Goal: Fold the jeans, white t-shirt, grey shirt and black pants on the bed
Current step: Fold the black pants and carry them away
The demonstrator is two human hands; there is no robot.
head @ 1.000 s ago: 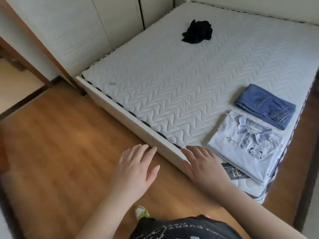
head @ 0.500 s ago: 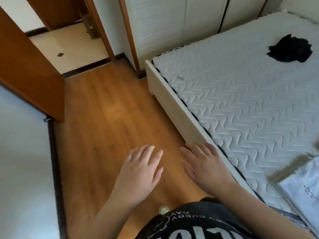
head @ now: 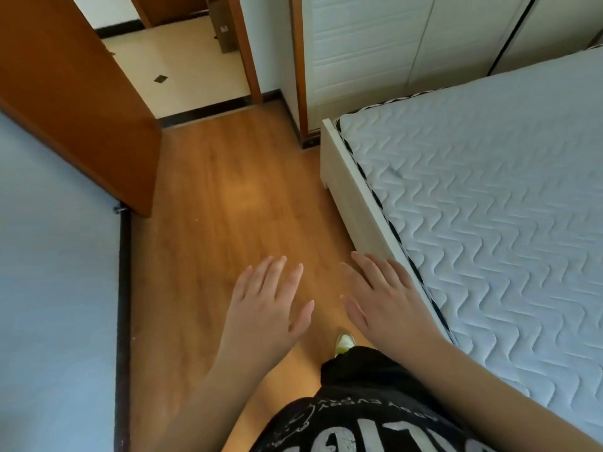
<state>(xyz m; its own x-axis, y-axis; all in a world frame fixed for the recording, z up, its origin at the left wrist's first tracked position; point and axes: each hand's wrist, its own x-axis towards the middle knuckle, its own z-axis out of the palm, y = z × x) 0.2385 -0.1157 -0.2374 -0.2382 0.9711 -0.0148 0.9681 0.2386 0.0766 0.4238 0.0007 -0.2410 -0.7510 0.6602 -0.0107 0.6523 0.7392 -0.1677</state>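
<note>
Both hands are out in front of the person, palms down, fingers straight and loosely spread, holding nothing. Left hand [head: 266,305] hangs over the wooden floor [head: 228,197]; right hand [head: 383,296] sits just beside it, its outer edge over the pale bed frame [head: 354,203], though contact with the frame cannot be confirmed. The two hands are near each other but apart.

To the right of the right hand lies the bed, its quilted mattress [head: 489,203] showing only bare surface in the part within view. None of the four garments appears: no jeans, no white t-shirt, no grey shirt, no black pants. Their whereabouts cannot be told from this view; if they are on the bed, they lie beyond the right edge of the picture.

Beyond the hands, the floor runs to an open doorway [head: 182,63], with a brown door [head: 65,79] ahead and to the left of the left hand and a white wardrobe [head: 375,47] ahead of the right hand. Below the hands, a dark printed shirt [head: 359,425] and the toe of a shoe [head: 343,342] belong to the person.

Assessment: progress cannot be verified here. No garment is in hand and no fold is under way. The person appears to be walking alongside the bed, possibly to reach clothing elsewhere on it; any remaining folding still awaits a garment being picked up.
</note>
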